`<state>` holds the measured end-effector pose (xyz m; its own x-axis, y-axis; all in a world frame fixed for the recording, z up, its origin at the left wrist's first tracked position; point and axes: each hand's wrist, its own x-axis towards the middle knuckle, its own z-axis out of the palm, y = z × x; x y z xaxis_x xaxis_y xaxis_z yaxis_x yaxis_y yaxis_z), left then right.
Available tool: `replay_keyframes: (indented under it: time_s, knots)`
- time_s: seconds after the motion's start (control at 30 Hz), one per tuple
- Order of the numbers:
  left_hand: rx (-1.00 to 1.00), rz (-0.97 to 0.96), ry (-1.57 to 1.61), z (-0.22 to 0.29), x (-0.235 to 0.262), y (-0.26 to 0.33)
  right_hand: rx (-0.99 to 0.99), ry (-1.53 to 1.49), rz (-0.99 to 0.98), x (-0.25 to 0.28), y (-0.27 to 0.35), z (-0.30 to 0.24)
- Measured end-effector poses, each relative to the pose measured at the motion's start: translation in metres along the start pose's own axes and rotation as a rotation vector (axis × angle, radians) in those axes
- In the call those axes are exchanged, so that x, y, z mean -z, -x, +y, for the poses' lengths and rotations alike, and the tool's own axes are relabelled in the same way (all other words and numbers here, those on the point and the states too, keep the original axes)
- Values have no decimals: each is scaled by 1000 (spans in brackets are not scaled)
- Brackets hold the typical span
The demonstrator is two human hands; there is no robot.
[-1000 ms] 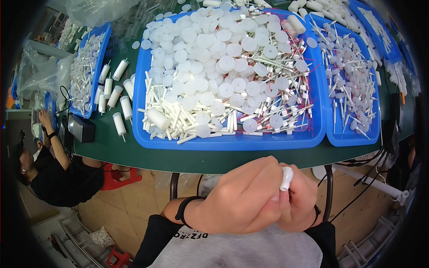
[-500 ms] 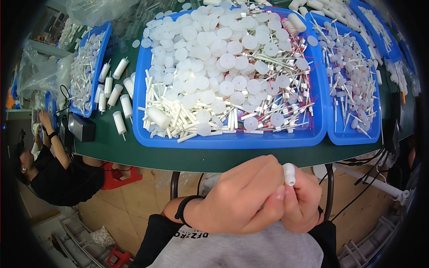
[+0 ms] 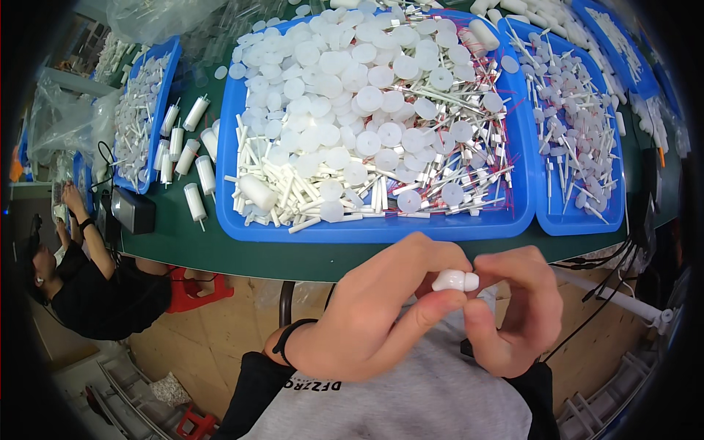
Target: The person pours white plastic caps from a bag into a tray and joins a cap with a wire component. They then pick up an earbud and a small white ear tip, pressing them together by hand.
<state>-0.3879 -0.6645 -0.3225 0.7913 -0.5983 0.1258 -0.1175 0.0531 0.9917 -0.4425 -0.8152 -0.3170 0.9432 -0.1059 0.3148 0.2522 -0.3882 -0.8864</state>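
Note:
A small glossy white plastic piece, with a rounded body and a narrower end cap, is pinched between the thumb and forefinger of my left hand. It lies sideways, cap end to the right. My right hand is just beside that end, thumb and forefinger curled but apart, one above and one below the cap. Whether a fingertip touches the cap cannot be made out. Both hands are in front of the table edge, over my lap. Beyond them stands a large blue tray holding translucent discs, white tubes and thin wired parts.
To the right, another blue tray holds disc-tipped sticks. On the green table, several white cylinders stand or lie left of the large tray, near a black box. A person sits at far left beside a red stool.
The white piece has turned from pointing toward me to lying sideways. My right hand has shifted right and loosened, its fingers parting; the left hand keeps its pinch.

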Motion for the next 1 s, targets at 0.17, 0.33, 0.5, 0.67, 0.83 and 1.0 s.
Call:
replay_keyframes:
  time_s: [0.17, 0.33, 0.5, 0.67, 0.83, 1.0]
  knots:
    - [-11, -22, -139, 6, 6, 1, 248, 73, -55, 12, -7, 4]
    - [-136, -36, -224, 5, 6, 0, 260, 17, -111, 16, -5, 4]
    - [-180, -40, -216, 5, 6, 0, 265, -103, -46, 12, -5, 8]
    - [-108, -30, -156, 7, 5, 2, 267, -127, 8, 7, -2, 10]
    - [-101, -28, -97, 5, 4, 4, 226, -251, 5, 6, -3, 15]
    - [-37, -53, 35, 6, 2, 5, 182, -360, -67, 10, -4, 19]
